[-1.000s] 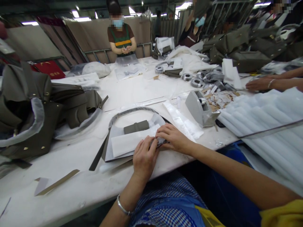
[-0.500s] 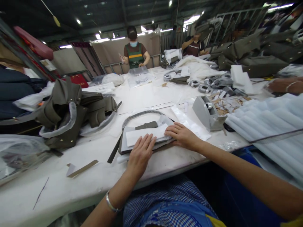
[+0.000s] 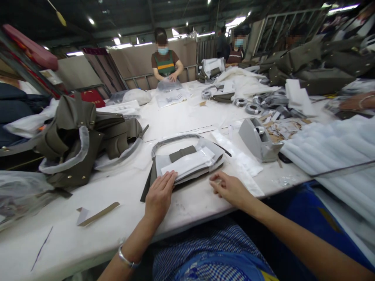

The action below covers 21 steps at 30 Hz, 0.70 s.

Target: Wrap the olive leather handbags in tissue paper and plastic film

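The left grip point(image 3: 159, 193) lies flat, let go of everything, with its fingers stretched out on top of the bag point(image 3: 196, 173). They press on the near left corner of it, by the end of a white sheet point(image 3: 184, 166). The right grip point(image 3: 228, 189) has its fingers bent in, close to the thumb. I cannot tell if it pinches something small. It is over the counter point(image 3: 187, 214), just off the near right side of the bag — not touching it.

So the bag lies flat in front of both grips, mostly past the left one and to its right. A small dark green fold point(image 3: 182, 153) sits on the bag, past the white sheet. A wrapped loop handle point(image 3: 175, 139) curves out on the far side. A dark strap point(image 3: 148, 181) pokes out just left of the left grip.

Far to the left of the left grip is a heap of dark green bags point(image 3: 70, 144). Nearer to that grip, also on its left, lies a bent tan strip point(image 3: 99, 214). Past the right grip, to its right, stands a gray tape holder point(image 3: 258, 140) — with white strips point(image 3: 240, 160) lying between them. Farther right is a big stack of white foam sheets point(image 3: 331, 144).
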### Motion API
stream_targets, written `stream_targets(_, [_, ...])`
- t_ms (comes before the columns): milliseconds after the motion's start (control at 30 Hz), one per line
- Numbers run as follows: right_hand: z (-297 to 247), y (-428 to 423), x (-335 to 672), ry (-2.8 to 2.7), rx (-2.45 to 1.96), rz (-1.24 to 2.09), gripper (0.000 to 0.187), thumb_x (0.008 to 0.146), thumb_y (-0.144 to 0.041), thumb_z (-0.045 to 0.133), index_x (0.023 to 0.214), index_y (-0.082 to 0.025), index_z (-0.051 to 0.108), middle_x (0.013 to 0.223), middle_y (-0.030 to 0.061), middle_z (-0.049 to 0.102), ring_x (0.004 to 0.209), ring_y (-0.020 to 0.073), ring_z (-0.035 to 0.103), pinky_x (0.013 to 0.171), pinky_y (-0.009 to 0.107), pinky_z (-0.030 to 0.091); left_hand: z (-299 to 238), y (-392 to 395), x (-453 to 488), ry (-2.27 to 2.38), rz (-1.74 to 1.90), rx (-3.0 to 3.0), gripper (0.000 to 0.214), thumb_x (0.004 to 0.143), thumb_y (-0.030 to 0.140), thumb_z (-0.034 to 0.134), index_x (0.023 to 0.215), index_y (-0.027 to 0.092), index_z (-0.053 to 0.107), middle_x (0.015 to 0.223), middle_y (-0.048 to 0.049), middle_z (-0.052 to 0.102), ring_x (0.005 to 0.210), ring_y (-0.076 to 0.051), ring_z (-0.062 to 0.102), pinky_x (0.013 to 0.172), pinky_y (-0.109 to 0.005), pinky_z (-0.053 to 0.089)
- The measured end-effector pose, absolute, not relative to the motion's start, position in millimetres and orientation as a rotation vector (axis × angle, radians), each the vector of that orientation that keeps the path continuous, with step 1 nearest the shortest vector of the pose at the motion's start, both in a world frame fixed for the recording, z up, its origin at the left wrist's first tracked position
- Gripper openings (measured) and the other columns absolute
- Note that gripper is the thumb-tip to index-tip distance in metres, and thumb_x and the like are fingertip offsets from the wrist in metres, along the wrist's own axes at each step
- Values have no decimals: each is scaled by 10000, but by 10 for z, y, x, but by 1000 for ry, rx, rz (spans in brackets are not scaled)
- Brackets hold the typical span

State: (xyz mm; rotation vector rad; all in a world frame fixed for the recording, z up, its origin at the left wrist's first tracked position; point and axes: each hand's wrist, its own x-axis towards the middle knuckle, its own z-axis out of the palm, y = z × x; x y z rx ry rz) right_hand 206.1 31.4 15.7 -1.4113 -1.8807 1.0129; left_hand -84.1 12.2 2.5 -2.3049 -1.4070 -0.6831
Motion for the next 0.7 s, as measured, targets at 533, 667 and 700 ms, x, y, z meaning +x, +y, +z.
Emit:
stream_targets(533, [309, 551, 1852, -1934, -1090, 681, 316, 909, -322, 594, 1216, -248, 589, 1362, 89, 611, 1284, 257, 557, 1118, 479, 414, -31, 156, -923, -1663, -811, -2025, 618, 943, 297, 588, 1512, 237, 354, 1342, -91, 631, 1120, -277, 653, 929, -381, 534])
stream_targets(667, [206, 713, 2587, -2262, -1430, -77, 404, 939, -252, 568, 1331, -156, 572, 1471, 161, 511, 1443, 359, 338, 1162, 633, 232, -65, 161, -934, -1623, -821, -2032, 613, 948, 263, 587, 1516, 269, 356, 1367, -67, 620, 1119, -257, 664, 940, -361, 535])
stream_targets(700, [154, 745, 2734, -2297, -1501, -173, 398, 940, -247, 570, 1325, -145, 581, 1471, 172, 507, 1442, 378, 332, 1147, 658, 229, -68, 166, -932, -1625, -838, -2024, 617, 947, 265, 592, 1516, 276, 356, 1367, -62, 620, 1120, -255, 664, 940, -359, 536])
